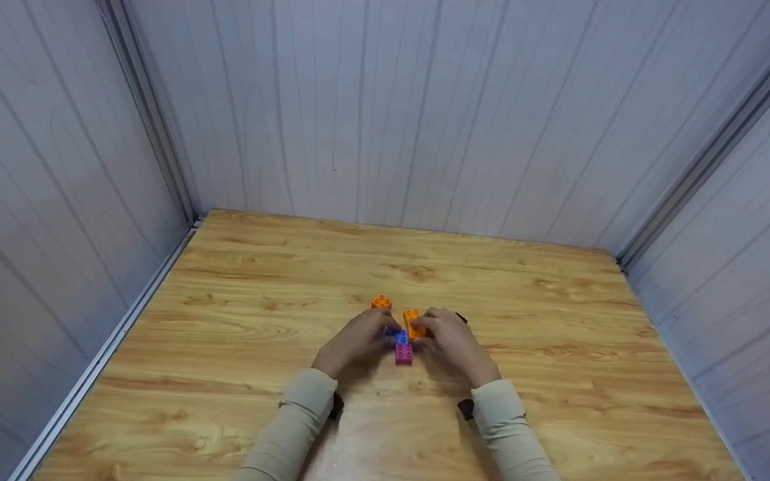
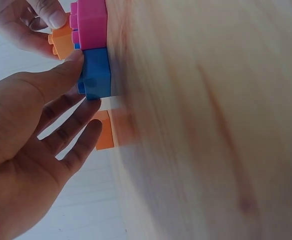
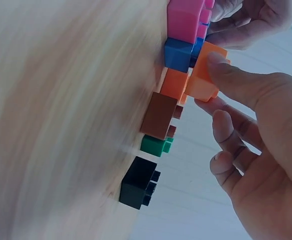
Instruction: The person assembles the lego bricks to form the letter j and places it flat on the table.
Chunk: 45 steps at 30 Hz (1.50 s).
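Working low in the centre of the head view, over a wooden table (image 1: 291, 280). Pinching the held orange brick (image 3: 205, 75) between thumb and finger of the right hand (image 1: 452, 341), tilted and raised off the table in the upper right of the right wrist view. Gripping a blue brick (image 2: 96, 72) with the left hand (image 1: 356, 341), at lower centre of the head view, thumb on its studded side. Looks only partway along, judging by a pink brick (image 1: 404, 354) set right against the blue one (cannot tell whether locked or merely touching) and by the held orange brick, close beside but not visibly seated. Seems to leave untouched, at upper left of the hands in the head view, a far orange brick (image 1: 381, 302). Also leaves, down the middle of the right wrist view, a low orange brick (image 3: 175, 85), a brown brick (image 3: 159, 115), a green brick (image 3: 152, 145) and, apart toward lower left, a black brick (image 3: 137, 182). Cannot tell whether joined anywhere along that line.
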Each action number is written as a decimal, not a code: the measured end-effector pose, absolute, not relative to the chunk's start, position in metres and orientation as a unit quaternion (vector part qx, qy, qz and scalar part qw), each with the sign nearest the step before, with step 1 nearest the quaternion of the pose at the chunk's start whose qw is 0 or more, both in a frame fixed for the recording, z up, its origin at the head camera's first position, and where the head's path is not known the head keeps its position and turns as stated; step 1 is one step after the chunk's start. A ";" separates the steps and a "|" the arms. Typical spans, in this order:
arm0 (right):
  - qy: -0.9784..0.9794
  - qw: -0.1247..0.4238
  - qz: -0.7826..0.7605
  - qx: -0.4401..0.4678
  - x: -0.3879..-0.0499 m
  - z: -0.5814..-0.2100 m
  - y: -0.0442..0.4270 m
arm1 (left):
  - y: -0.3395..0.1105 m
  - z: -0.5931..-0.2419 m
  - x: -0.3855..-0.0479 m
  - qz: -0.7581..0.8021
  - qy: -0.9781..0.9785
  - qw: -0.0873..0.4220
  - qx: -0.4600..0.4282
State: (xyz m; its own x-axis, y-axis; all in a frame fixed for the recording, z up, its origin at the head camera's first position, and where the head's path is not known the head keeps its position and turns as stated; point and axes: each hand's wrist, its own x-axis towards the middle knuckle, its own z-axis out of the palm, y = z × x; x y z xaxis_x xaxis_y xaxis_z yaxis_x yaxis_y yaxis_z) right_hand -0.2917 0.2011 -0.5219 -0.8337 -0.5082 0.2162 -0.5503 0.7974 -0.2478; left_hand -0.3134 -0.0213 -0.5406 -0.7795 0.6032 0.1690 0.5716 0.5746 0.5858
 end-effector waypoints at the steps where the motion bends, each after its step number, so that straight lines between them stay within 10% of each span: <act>1: -0.946 0.069 0.148 0.281 -0.291 -0.524 0.201 | -0.021 -0.542 -0.313 0.322 0.887 0.025 0.331; 45: -0.944 0.074 0.155 0.282 -0.292 -0.522 0.198 | -0.009 -0.538 -0.286 0.309 0.882 0.029 0.355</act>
